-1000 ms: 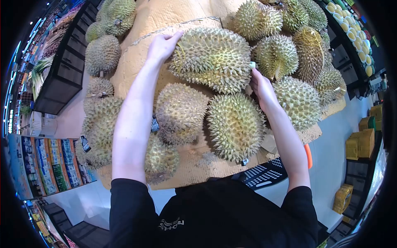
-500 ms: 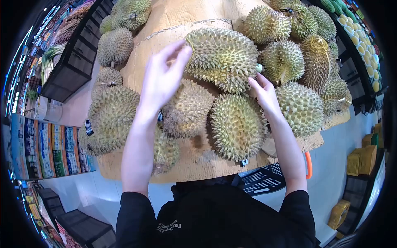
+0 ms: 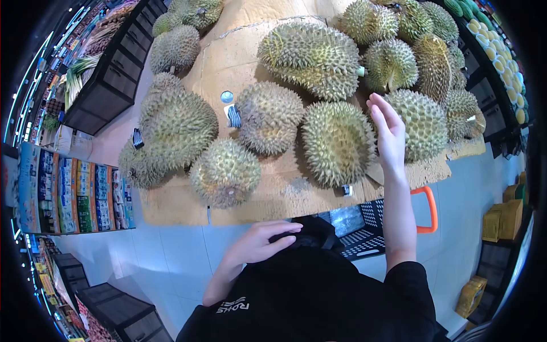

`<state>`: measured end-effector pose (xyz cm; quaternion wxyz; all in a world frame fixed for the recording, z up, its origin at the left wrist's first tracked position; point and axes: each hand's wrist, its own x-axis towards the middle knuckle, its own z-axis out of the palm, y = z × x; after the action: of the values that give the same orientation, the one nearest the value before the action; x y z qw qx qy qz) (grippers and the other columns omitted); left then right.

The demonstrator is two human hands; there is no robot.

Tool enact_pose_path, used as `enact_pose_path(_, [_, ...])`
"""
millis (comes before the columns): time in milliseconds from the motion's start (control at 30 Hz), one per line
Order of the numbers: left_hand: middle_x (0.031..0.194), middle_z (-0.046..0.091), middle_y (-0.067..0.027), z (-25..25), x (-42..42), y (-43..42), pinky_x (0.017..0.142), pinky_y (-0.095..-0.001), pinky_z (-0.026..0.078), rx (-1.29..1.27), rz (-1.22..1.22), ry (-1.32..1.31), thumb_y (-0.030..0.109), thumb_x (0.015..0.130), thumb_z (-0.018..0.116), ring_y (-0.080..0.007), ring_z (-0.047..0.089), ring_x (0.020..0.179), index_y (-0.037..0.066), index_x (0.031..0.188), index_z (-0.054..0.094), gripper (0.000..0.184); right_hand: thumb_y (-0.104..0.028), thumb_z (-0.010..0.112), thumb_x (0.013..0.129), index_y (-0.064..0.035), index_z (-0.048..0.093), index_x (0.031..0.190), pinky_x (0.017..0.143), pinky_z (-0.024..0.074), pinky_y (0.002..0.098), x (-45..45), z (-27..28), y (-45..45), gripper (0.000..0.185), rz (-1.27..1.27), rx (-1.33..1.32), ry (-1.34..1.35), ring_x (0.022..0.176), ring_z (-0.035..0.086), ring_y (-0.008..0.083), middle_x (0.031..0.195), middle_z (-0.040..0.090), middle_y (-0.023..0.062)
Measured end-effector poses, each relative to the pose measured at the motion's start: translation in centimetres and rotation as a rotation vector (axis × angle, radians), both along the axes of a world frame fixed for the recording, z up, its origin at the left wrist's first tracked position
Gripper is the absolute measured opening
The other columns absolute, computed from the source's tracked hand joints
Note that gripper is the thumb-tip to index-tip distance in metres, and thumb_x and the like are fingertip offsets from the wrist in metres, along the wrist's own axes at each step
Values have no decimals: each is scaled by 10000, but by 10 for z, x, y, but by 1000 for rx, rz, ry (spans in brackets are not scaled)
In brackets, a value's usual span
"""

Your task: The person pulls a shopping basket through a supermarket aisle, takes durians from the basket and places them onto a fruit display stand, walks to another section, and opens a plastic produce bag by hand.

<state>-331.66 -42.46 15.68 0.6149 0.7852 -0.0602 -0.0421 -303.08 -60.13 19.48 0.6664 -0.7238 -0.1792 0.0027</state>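
A large elongated durian (image 3: 310, 60) lies toward the back middle of the table, with a pale tag at its stem end. In front of it rest an oval durian (image 3: 339, 142) and a rounder, browner durian (image 3: 270, 117) with a striped label. My right hand (image 3: 390, 134) hovers between the oval durian and a green durian (image 3: 419, 125) on the right, its fingers stretched out and holding nothing. Whether it touches the green one I cannot tell. Drawn back to my front, below the table edge, my left hand (image 3: 265, 240) has its fingers extended and thumb apart, with nothing in it.
A small durian (image 3: 225, 174) and a big one (image 3: 174, 134) lie at the left front. More durians crowd the back right. Below the brown table covering (image 3: 171, 205) stands a black basket (image 3: 373, 222) with an orange handle (image 3: 431, 214). Shelves line the left side.
My left hand has left the large durian and come back to my body. My right hand has moved off its stem end toward the right front. The view has shifted slightly.
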Motion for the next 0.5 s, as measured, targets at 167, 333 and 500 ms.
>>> enact_pose_path(167, [1147, 614, -153, -80, -73, -27, 894, -381, 475, 380, -85, 249, 321, 946, 510, -332, 594, 1047, 74, 1258, 560, 401, -105, 476, 977, 57, 548, 1222, 991, 440, 345, -105, -11, -26, 302, -120, 228, -91, 1113, 580, 220, 1196, 600, 147])
enact_pose_path(333, [1019, 671, -171, -210, -157, -24, 840, -348, 499, 128, 317, 483, 190, 916, 526, -260, 644, 954, 35, 1169, 611, 309, -50, 508, 955, 49, 565, 1194, 935, 474, 311, -219, -67, -52, 264, -91, 103, 118, 1047, 603, 186, 1141, 618, 123])
enact_pose_path(500, [890, 664, -100, -351, -278, -16, 733, -370, 500, -288, 626, 809, 135, 918, 470, -227, 634, 817, 21, 1074, 649, 264, -9, 548, 923, 56, 554, 1204, 909, 469, 276, -311, -142, -92, 289, 71, -23, 405, 1031, 607, 163, 1147, 620, 115])
